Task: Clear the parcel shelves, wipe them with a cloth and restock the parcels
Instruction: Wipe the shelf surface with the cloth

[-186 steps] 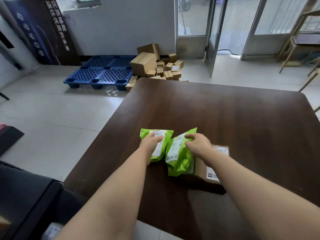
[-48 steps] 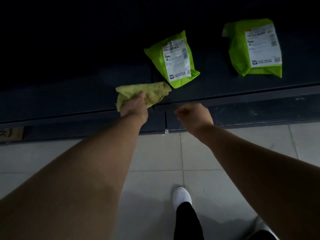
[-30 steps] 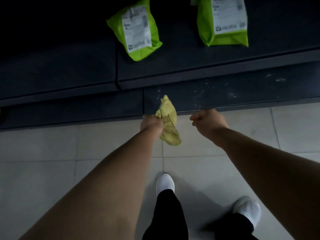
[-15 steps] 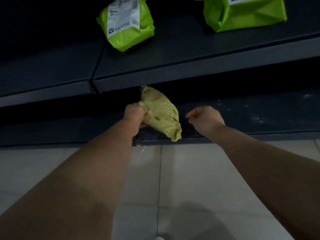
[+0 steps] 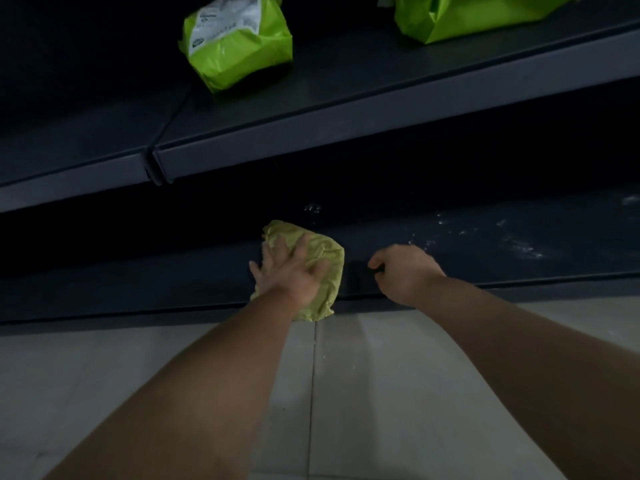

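Note:
A crumpled yellow-green cloth (image 5: 323, 252) lies on the front of the dark bottom shelf (image 5: 491, 251). My left hand (image 5: 289, 271) presses flat on it with the fingers spread. To its right, my right hand (image 5: 403, 271) is curled into a loose fist at the shelf's front edge and holds nothing I can see. White dust specks mark the bottom shelf to the right of the cloth. On the shelf above (image 5: 346, 109) lie two green parcel bags: one with a white label (image 5: 239, 39) at the left, one (image 5: 467, 12) cut off at the top right.
The upper shelf's front lip overhangs the bottom shelf, and a joint (image 5: 156, 164) splits it left of centre. The space under it is very dark. Pale floor tiles (image 5: 381, 368) run up to the shelf base.
My left hand has lowered the cloth from the air onto the bottom shelf and flattened on it. The view has dropped closer to the shelves. My right hand stays curled.

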